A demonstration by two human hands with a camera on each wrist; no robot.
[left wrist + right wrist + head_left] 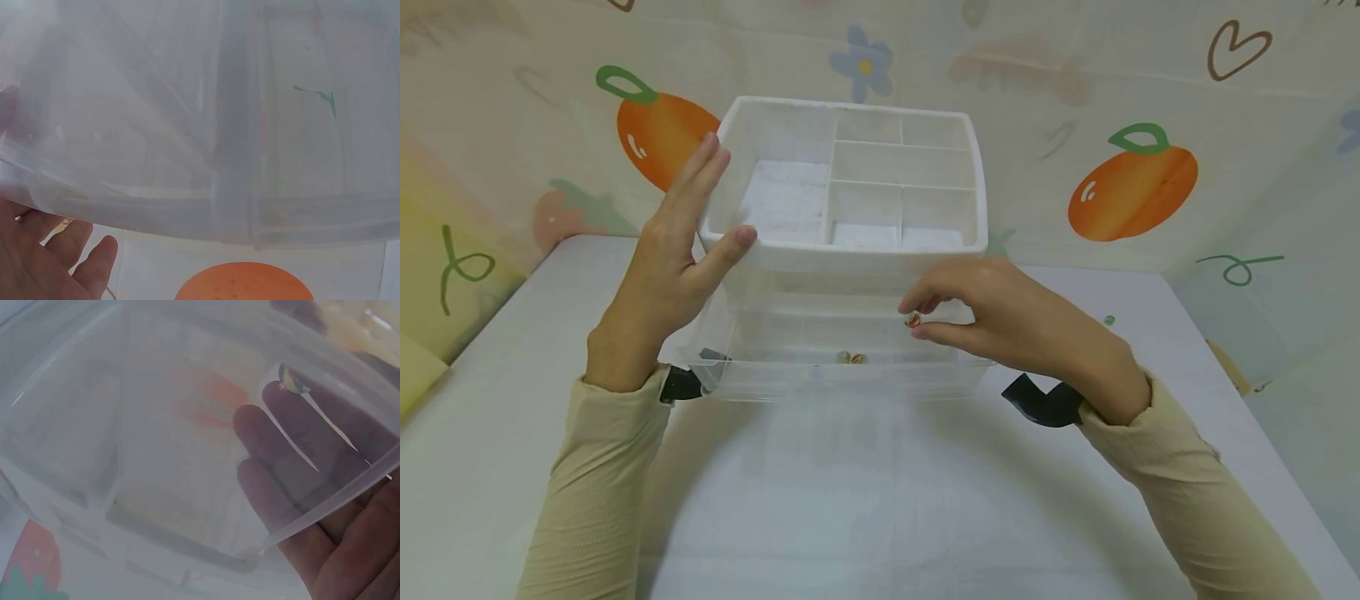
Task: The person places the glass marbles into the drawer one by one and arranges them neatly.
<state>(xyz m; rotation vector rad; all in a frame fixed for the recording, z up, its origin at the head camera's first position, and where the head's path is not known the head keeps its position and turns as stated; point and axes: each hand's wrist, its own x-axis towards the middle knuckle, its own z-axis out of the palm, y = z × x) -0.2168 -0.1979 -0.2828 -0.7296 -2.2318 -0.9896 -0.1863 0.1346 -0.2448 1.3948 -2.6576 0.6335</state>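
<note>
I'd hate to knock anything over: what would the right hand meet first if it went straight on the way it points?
The right hand, pinching a marble, would probably meet the front of the box, above the open drawer; depth there is hard to judge.

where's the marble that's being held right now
In the head view, the marble is pinched in the right hand, at the right side of the clear drawer, right of two other marbles.

Beyond the flat white surface (880,500), I face a cream fabric backdrop (1030,196) printed with glossy oval orange fruits (1132,193), a blue five-petalled flower (861,65), a brown outlined heart (1238,50) and a pale red strawberry (556,215) with green leaves.
</note>
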